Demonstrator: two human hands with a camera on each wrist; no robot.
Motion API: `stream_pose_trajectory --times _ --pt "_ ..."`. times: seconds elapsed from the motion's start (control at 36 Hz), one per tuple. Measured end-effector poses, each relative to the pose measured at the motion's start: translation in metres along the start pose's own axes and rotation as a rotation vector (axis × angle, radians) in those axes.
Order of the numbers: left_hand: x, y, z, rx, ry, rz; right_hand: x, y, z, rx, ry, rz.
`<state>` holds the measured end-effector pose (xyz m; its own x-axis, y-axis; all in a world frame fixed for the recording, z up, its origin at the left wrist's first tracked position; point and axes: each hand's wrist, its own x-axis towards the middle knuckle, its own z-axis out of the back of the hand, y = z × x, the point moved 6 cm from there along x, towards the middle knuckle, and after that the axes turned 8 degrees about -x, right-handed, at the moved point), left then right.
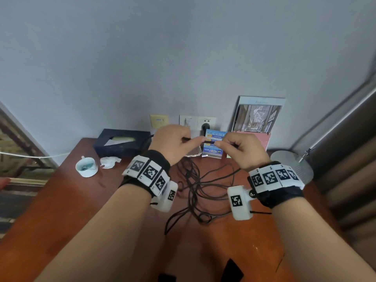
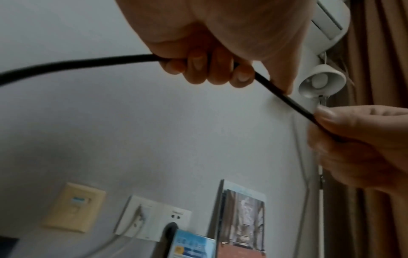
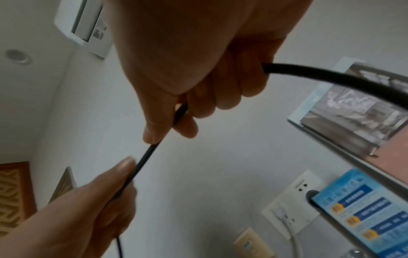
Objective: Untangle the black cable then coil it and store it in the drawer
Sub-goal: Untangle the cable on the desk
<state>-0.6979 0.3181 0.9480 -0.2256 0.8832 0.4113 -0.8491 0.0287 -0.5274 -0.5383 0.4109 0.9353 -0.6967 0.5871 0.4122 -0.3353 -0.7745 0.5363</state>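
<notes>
- Cable (image 1: 204, 185), black and thin, is seen in tangled loops on the reddish tabletop (image 1: 85, 202), below and between the two raised wrists.
- One short stretch of it is held taut in the air between the hands, in front of the wall sockets (image 1: 197, 121).
- Left hand (image 1: 173, 142) is curled round the cable: in the left wrist view the strand runs through the bent fingers (image 2: 220, 69) and leaves past the thumb tip.
- Right hand (image 1: 242, 149) pinches the same strand between thumb and forefinger, with the other fingers (image 3: 223, 90) folded over it; the cable emerges again on the far side of the fist.
- The hands are near each other, with only a short bare length of cable between them.
- A dark tissue box (image 1: 122, 142), a white cup (image 1: 87, 166) and a crumpled tissue (image 1: 109, 161) are found at the tabletop's left.
</notes>
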Motion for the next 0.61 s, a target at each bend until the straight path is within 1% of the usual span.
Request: stream_pose_trajectory --times 0.08,0.17,0.28,0.42,0.56,0.61 --pt "-0.004 0.015 0.011 0.009 -0.045 0.036 -0.007 -0.018 0.006 -0.006 0.014 -0.049" --pt "-0.006 0.020 0.014 0.030 -0.050 0.038 -0.010 -0.026 0.006 -0.038 0.017 -0.092" --pt "-0.008 0.024 0.014 0.013 -0.087 0.050 -0.009 -0.017 0.000 -0.055 -0.018 -0.083" --pt "-0.013 0.020 0.005 -0.049 -0.080 0.052 -0.008 -0.007 -0.006 -0.103 -0.019 -0.083" --pt "-0.017 0.005 -0.006 -0.158 -0.047 0.129 -0.007 -0.002 -0.015 -0.112 -0.042 -0.061" --pt "-0.017 -0.002 -0.009 -0.163 -0.068 0.141 -0.007 0.002 -0.019 -0.128 -0.052 -0.053"
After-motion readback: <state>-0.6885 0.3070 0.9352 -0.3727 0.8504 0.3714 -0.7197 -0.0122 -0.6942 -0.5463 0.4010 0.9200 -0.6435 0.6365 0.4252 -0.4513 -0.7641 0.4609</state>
